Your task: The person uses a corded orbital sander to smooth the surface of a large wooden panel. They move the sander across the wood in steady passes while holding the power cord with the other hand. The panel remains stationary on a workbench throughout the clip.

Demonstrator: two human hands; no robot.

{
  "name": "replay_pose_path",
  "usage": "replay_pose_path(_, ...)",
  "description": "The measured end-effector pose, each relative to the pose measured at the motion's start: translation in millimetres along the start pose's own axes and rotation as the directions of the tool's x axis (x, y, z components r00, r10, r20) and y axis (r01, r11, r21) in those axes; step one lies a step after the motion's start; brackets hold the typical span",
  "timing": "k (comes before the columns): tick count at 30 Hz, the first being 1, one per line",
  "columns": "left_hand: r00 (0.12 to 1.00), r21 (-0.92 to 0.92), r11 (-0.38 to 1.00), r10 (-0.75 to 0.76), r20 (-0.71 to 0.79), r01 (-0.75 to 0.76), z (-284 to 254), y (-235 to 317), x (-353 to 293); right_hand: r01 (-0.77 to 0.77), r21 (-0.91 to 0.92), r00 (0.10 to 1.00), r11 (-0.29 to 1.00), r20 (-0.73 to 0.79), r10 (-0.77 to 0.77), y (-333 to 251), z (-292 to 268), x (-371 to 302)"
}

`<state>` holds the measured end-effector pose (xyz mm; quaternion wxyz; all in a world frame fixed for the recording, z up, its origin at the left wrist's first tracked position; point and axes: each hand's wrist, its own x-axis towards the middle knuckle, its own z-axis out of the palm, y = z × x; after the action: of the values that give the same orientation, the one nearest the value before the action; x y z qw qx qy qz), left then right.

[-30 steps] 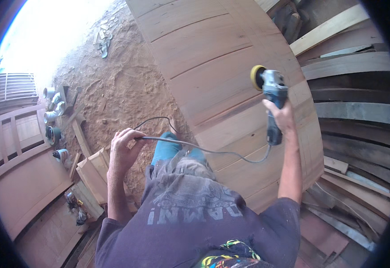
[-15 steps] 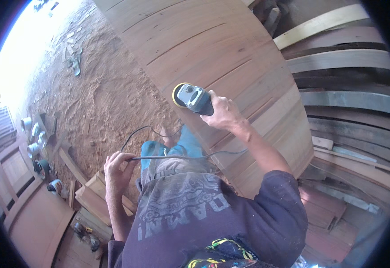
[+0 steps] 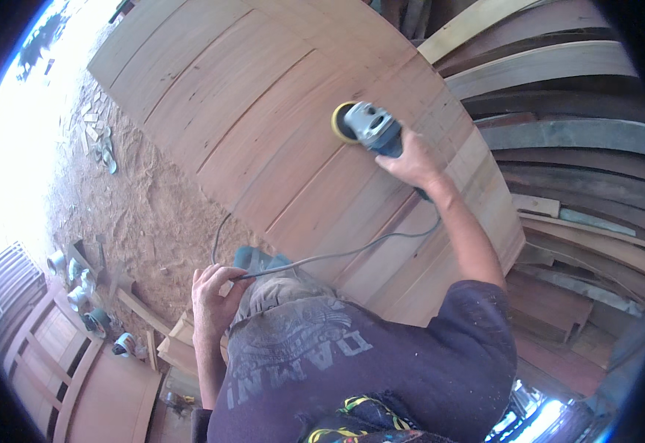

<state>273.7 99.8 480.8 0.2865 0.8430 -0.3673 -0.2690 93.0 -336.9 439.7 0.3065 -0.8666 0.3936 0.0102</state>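
Observation:
My right hand (image 3: 417,159) is wrapped round the dark rear body of a handheld angle grinder (image 3: 373,127) with a grey metal head. Its round yellow-edged disc (image 3: 343,122) is over the wide wooden panel (image 3: 263,96); whether it touches the wood I cannot tell. Long dark grooves run between the panel's boards. From the tool a grey power cord (image 3: 352,251) sags across to my left hand (image 3: 215,292), which pinches it between thumb and fingers near my waist. Past that hand the cord loops up toward the panel's left edge.
Stacked planks (image 3: 559,133) fill the right side. Sandy ground (image 3: 149,184) with wood scraps lies to the left. At lower left are a framed wooden door (image 3: 108,391), several cans and jars (image 3: 83,288), and offcut boards (image 3: 178,347).
My right hand has carried the grinder up and to the right, farther in from the panel's left edge. My left hand still pinches the cord. The view has shifted, showing more of the panel.

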Motion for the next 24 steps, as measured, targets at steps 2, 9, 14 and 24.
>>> replay_pose_path(2, 0.999, -0.015, 1.000, -0.009, 0.042, 0.010, 4, 11, 14, -0.042, 0.005, 0.999, 0.999, 0.001, 0.042, 29, -22, 20)
replay_pose_path(9, 0.990, -0.099, 0.995, 0.000, 0.142, 0.014, 25, 46, 46, -0.122, 0.039, 0.992, 0.992, -0.026, 0.123, 117, -95, 125)
replay_pose_path(14, 0.991, -0.098, 0.995, 0.011, 0.133, 0.002, 26, 48, 37, -0.079, 0.092, 0.991, 0.993, -0.097, 0.088, 121, -100, 138)
replay_pose_path(24, 0.989, -0.067, 0.990, 0.129, 0.071, -0.124, -16, -20, 37, 0.199, -0.093, 0.953, 0.975, 0.249, -0.171, -54, 70, -19)
